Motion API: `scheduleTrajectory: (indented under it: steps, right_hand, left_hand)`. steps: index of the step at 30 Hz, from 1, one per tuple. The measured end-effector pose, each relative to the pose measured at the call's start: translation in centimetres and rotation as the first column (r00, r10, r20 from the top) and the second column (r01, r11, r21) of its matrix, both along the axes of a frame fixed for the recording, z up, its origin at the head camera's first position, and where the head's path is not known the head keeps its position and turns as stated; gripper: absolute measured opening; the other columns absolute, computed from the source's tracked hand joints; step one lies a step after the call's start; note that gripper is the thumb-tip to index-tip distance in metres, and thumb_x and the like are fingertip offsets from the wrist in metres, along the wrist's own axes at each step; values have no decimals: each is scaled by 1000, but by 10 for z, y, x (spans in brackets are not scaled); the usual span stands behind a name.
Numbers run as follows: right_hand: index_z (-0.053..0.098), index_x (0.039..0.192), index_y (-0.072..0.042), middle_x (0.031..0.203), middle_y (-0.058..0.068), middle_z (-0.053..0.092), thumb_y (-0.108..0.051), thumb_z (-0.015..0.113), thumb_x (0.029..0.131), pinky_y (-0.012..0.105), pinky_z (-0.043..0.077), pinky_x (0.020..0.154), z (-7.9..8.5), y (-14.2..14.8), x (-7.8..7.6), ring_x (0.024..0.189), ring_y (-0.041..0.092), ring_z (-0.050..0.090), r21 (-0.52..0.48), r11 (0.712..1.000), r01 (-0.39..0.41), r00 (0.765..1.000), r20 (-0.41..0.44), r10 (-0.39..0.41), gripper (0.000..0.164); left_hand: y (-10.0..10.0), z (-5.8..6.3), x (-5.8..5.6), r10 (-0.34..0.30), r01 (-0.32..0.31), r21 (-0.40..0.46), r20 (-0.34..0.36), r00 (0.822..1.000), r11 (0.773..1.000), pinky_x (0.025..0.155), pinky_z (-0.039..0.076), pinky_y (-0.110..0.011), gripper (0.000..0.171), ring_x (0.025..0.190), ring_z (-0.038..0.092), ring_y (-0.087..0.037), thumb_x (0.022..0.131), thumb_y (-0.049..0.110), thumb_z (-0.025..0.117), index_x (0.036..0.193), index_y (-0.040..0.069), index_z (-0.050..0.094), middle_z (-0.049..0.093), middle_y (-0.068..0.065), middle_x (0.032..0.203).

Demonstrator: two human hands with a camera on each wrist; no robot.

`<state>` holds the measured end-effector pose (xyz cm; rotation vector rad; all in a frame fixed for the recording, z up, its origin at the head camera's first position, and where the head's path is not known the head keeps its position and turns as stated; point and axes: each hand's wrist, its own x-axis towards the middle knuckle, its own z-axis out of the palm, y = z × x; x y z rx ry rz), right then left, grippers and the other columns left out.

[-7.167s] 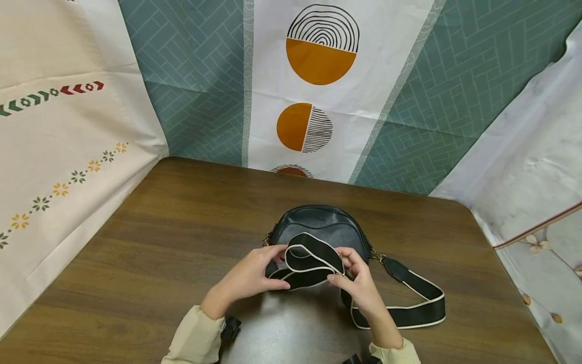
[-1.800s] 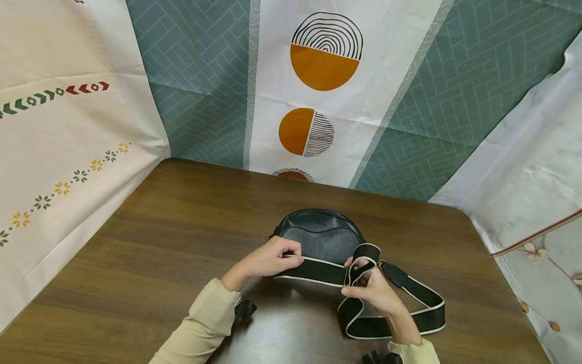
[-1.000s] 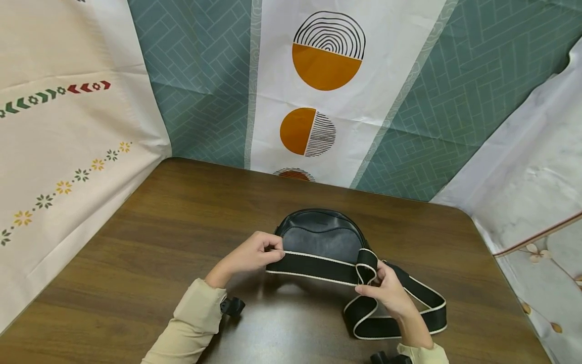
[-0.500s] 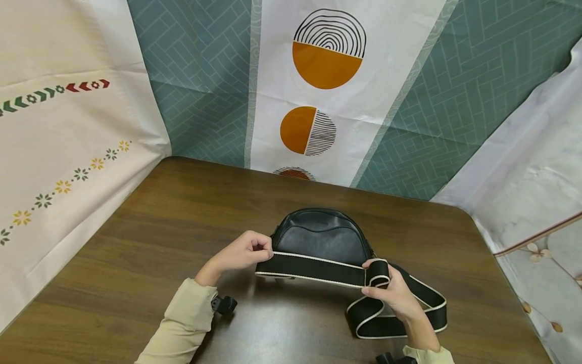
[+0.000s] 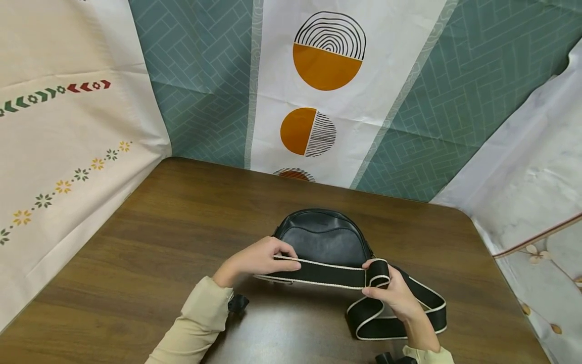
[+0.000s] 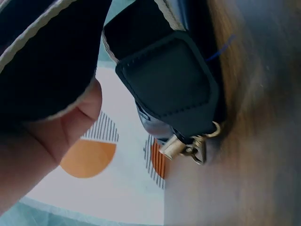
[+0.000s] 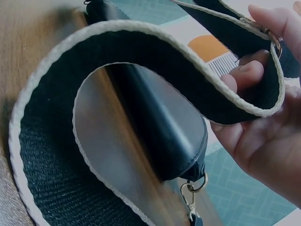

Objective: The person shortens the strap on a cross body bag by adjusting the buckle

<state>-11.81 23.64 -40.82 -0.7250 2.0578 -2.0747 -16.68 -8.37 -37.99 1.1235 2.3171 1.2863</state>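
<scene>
A black half-moon shoulder bag [image 5: 325,240] stands on the table, its wide black strap [image 5: 329,273] edged in cream. My left hand [image 5: 259,260] holds the stretched strap in front of the bag, thumb on the near side. At the other end of this stretch, my right hand [image 5: 393,296] pinches the strap where it passes a gold-coloured buckle [image 7: 277,43] and folds into a small loop. In the left wrist view, the strap's leather end tab [image 6: 169,80] hangs by a gold clasp [image 6: 195,149]. Another snap hook [image 7: 188,197] shows at the bag's corner in the right wrist view.
Slack strap lies in a bend on the brown wooden table [image 5: 204,212] around the right wrist. A patterned teal and white cloth [image 5: 204,91] hangs behind the table, with pale cloths at both sides.
Earlier the strap was bunched in a loop between both hands; it then was drawn out straight leftward. In the last half second my left hand has slid right along it. The bag stays put.
</scene>
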Motion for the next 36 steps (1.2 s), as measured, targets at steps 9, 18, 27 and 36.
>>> scheduleTrajectory:
  steps: [9, 18, 27, 36]
  right_hand:
    - [56, 106, -13, 80, -6, 50, 19, 58, 70, 19, 43, 57, -1, 2, 0, 68, 4, 46, -8, 1000, -1, 1000, 3, 1, 48]
    - [55, 106, -14, 77, -6, 49, 18, 58, 70, 20, 43, 58, -1, 3, -1, 68, 5, 47, 1, 1000, -1, 1000, -2, 1, 48]
    - [54, 107, -12, 83, -3, 50, 18, 59, 70, 20, 44, 57, -1, 2, -2, 68, 6, 50, 0, 1000, -30, 999, -11, 30, 48]
    - [53, 108, -11, 78, -7, 55, 21, 55, 71, 19, 44, 54, -3, 8, -3, 65, 4, 52, -2, 999, -34, 999, -34, 34, 49]
  left_hand:
    - [10, 5, -2, -51, 50, -32, -27, 998, 998, 56, 33, -17, 20, 58, 37, 0, 87, 21, 58, 69, 13, 61, 44, 15, 60]
    - [13, 4, -2, -77, 86, 44, -179, 981, 995, 56, 26, -17, 33, 59, 29, -2, 85, 9, 56, 56, 13, 41, 31, 10, 64]
    - [7, -4, -4, -57, 86, 200, -147, 988, 976, 56, 29, -18, 32, 59, 32, -4, 80, -1, 54, 54, 11, 39, 34, 9, 64]
    - [-14, -5, -2, 22, 4, 266, -93, 995, 964, 56, 30, -21, 30, 60, 35, -6, 77, -6, 54, 54, 10, 44, 37, 8, 63]
